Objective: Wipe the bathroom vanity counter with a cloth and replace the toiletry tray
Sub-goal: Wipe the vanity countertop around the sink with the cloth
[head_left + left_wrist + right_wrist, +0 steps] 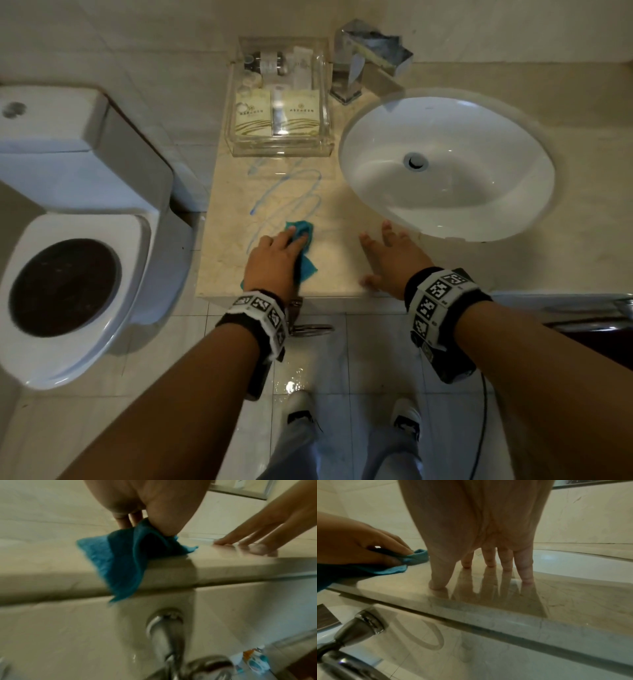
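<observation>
A teal cloth [305,255] lies on the beige marble counter [342,270] near its front edge, one corner hanging over the edge [120,574]. My left hand [279,251] holds it down on the counter, with fingers bent over it and the thumb tucked into its folds [418,557]. Blue squiggly streaks [291,195] run across the counter from the cloth toward the clear toiletry tray [281,151]. The tray stands at the back, filled with boxes and small bottles. My right hand [383,251] rests flat on the counter beside the cloth, fingers spread [489,561] and holding nothing.
A white oval sink [445,164] is set into the counter to the right, with a chrome faucet [356,68] behind it. A toilet [68,274] with its seat lid open stands to the left. A chrome ring holder [308,329] hangs under the counter's front edge.
</observation>
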`<state>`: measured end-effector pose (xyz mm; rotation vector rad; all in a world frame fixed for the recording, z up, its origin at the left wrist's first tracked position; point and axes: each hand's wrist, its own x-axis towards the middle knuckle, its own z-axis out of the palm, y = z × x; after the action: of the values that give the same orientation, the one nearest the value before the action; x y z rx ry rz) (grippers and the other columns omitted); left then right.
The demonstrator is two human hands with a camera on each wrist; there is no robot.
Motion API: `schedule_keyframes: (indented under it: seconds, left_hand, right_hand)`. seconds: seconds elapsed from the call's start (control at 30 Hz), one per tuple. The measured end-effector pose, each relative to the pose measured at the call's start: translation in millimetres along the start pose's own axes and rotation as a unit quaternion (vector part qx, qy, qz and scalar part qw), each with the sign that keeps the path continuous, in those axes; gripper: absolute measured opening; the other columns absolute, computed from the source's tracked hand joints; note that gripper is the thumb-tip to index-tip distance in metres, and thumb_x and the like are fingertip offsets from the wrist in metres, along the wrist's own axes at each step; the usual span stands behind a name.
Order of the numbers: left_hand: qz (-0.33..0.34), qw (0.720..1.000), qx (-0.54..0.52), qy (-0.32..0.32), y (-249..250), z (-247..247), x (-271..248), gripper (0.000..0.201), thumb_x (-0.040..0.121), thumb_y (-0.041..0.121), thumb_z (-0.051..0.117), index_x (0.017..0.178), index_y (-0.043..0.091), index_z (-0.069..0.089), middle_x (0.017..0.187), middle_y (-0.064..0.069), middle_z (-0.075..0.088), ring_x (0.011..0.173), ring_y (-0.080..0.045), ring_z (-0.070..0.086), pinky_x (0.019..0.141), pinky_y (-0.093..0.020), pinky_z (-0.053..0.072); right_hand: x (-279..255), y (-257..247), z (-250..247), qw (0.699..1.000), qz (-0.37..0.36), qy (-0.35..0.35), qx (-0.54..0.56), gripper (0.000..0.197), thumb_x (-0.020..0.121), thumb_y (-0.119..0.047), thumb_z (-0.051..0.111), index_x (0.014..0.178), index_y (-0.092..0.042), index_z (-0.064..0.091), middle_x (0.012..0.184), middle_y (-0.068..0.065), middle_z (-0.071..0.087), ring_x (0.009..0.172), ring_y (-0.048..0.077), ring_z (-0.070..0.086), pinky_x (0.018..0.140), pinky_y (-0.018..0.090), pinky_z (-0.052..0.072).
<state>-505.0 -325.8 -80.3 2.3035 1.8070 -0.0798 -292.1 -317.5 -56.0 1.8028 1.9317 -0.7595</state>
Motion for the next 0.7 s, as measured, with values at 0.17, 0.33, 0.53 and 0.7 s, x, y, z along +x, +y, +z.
schedule_keyframes:
  seconds: [0.17, 0.33, 0.53, 0.7]
  left_hand:
    - [-0.014, 1.0, 0.004, -0.022, 48.4, -5.9, 5.4, 0.057, 0.095, 0.013, 0.041, 0.149, 0.019, 0.023, 0.157, -0.006, 0.017, 0.12, -0.032, 0.038, 0.096, -0.039, 0.037]
    - [0.095, 0.995, -0.024, -0.011, 33.0, 9.1, -11.6, 0.06, 0.095, 0.01, 0.044, 0.15, 0.024, 0.023, 0.158, -0.002, 0.016, 0.125, -0.031, 0.037, 0.1, -0.039, 0.036]
    - [-0.059, 0.997, -0.024, 0.043, -36.9, 7.0, -8.8, 0.06, 0.088, 0.004, 0.056, 0.144, 0.016, 0.038, 0.148, -0.011, 0.036, 0.114, -0.036, 0.042, 0.099, -0.04, 0.037]
    - [0.063, 0.989, -0.122, 0.057, 42.9, 12.4, -8.1, 0.041, 0.071, 0.003, 0.064, 0.11, 0.012, 0.07, 0.117, -0.014, 0.065, 0.084, -0.037, 0.061, 0.076, -0.037, 0.056]
  right_hand:
    - [4.3, -3.0, 2.8, 1.0, 0.014, 0.002, -0.013, 0.088, 0.084, -0.054, 0.055, 0.148, -0.037, -0.002, 0.157, 0.009, -0.016, 0.145, 0.039, -0.003, 0.115, 0.057, 0.017]
    - [5.1, -3.9, 3.2, 1.0, 0.015, 0.001, -0.022, 0.089, 0.083, -0.056, 0.055, 0.148, -0.036, -0.003, 0.157, 0.01, -0.016, 0.144, 0.039, -0.003, 0.115, 0.057, 0.017]
    - [3.0, -1.7, 1.0, 1.0, 0.001, -0.004, -0.022, 0.086, 0.085, -0.054, 0.054, 0.148, -0.034, -0.002, 0.157, 0.01, -0.016, 0.144, 0.04, -0.003, 0.115, 0.057, 0.017]
    - [4.6, -2.9, 2.3, 1.0, 0.008, 0.002, -0.023, 0.088, 0.083, -0.056, 0.054, 0.148, -0.034, -0.002, 0.157, 0.013, -0.015, 0.144, 0.042, 0.0, 0.115, 0.056, 0.016]
